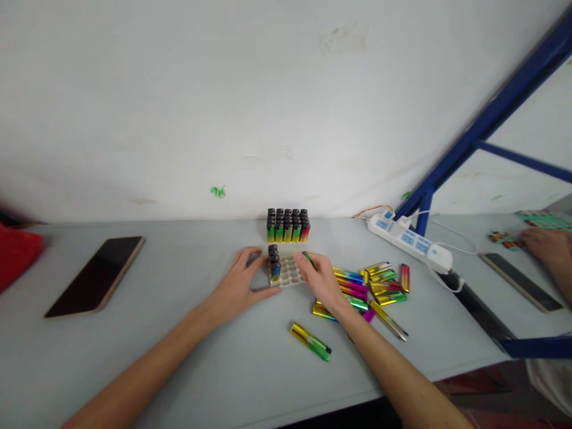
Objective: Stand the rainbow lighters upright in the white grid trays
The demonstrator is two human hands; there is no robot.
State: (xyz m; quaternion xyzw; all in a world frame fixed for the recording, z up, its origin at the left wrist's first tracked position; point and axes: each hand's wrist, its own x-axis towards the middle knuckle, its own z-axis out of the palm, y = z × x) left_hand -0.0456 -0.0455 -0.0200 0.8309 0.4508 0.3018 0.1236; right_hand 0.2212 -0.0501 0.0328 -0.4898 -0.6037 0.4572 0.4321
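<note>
Loading a pale honeycomb tray [291,268], it seems, the right hand [324,285] pinches a slim green-and-black lighter [307,257], left hand [236,286] spread alongside, the next move calling for steady alignment.

Loose lighters [388,286] on grey table [179,363]

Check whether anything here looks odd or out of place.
One gold-and-green lighter lies alone, apart from the jumbled lighters at right. On the white wall, a green mark and, higher up, a scuffed patch stand out. I see no spill.
</note>
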